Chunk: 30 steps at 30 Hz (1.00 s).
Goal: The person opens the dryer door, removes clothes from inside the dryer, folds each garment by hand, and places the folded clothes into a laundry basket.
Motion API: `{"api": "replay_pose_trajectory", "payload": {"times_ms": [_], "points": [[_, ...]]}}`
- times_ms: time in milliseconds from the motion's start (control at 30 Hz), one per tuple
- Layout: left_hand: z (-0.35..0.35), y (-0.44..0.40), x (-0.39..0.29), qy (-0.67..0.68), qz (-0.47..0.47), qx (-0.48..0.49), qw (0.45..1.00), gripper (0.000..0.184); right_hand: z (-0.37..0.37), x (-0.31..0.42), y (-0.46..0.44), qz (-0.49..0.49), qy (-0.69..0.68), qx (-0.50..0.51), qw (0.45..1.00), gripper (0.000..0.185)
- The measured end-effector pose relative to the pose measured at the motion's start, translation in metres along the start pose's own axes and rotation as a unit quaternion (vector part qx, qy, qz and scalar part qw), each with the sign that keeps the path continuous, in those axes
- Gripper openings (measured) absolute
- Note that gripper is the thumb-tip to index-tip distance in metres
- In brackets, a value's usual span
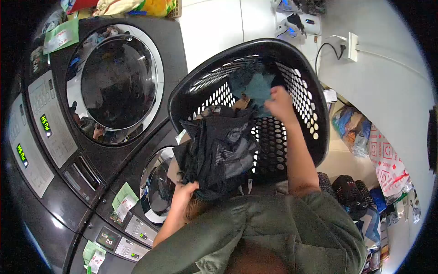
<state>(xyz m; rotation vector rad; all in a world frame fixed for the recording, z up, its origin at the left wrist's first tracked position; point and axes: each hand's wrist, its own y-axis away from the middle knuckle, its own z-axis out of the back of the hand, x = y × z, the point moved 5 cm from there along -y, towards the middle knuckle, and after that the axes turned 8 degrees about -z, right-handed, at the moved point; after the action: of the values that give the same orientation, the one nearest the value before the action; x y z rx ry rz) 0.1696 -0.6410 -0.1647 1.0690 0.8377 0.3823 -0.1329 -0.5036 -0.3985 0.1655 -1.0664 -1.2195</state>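
A black plastic laundry basket (248, 44) with round and slotted holes stands in front of me. My left hand (186, 192) is closed on the lower edge of a bundle of black clothes (219, 146), which hangs over the near left side of the basket. Inside the basket, my right hand (280, 106) has its fingers curled, slightly blurred. It is beside a teal cloth (259, 86) at the far end; whatever it may hold is not clear. A small brown piece (242, 101) lies next to the teal cloth.
Dark front-loading machines (171, 41) with round glass doors line the left. Green slips (61, 36) hang on them. Folded colourful cloths (132, 7) lie at the top. A plug and cable (340, 50) are on the right wall. Bagged laundry (353, 130) stands at right.
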Motion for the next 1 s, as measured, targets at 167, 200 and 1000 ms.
{"api": "replay_pose_trajectory", "payload": {"times_ms": [167,200,1000], "points": [[0.031,-0.021,0.026,0.042,-0.035,0.037,0.998,0.045,0.083,0.156,0.158,0.326,-0.133,0.442,0.825,0.024],[0.057,-0.04,0.064,0.042,-0.047,0.062,0.996,0.041,0.088,0.172,0.177,0.347,-0.199,0.461,0.792,0.025],[0.016,0.033,-0.019,-0.043,-0.185,-0.107,0.976,0.026,-0.001,0.143,0.112,-0.118,-0.645,0.535,0.533,0.031]]}}
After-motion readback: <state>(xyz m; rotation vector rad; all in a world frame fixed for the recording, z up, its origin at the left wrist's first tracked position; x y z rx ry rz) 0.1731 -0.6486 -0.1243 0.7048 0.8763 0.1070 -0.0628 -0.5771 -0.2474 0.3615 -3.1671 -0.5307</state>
